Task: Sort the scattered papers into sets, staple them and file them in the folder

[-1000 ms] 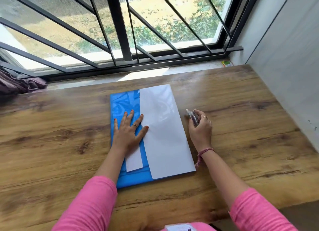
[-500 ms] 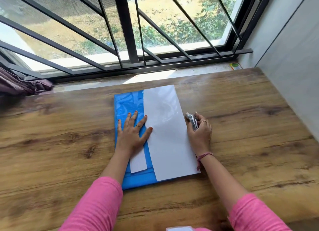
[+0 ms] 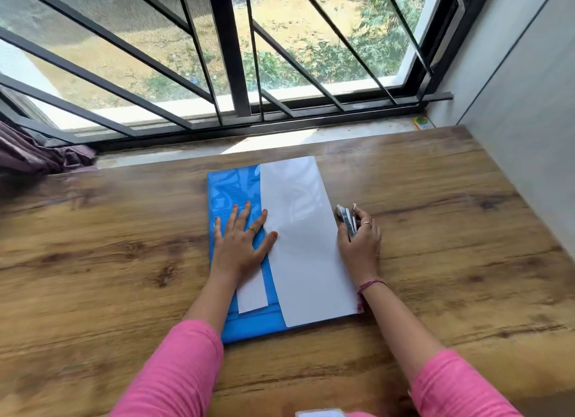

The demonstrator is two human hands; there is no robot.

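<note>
On the wooden table (image 3: 124, 261), the left hand (image 3: 241, 245) is pressing flat on the blue folder (image 3: 230, 192) beside the white paper (image 3: 305, 245), while the right hand (image 3: 361, 248) is gripping a stapler (image 3: 347, 217) at the paper's right edge.

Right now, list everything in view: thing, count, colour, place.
folder: one, blue, flat at mid table
sheet: one, white, covering the folder's right part
strip: one, white, on the folder's near left, partly under the left hand
stapler: one, silver, in the right hand by the sheet's right edge
table: one, brown wood
window grille: one, black, behind the table
cloth: one, purple, far left on the sill
small box: one, green and orange, far right on the sill
left hand: flat on the folder
right hand: grips the stapler
</note>
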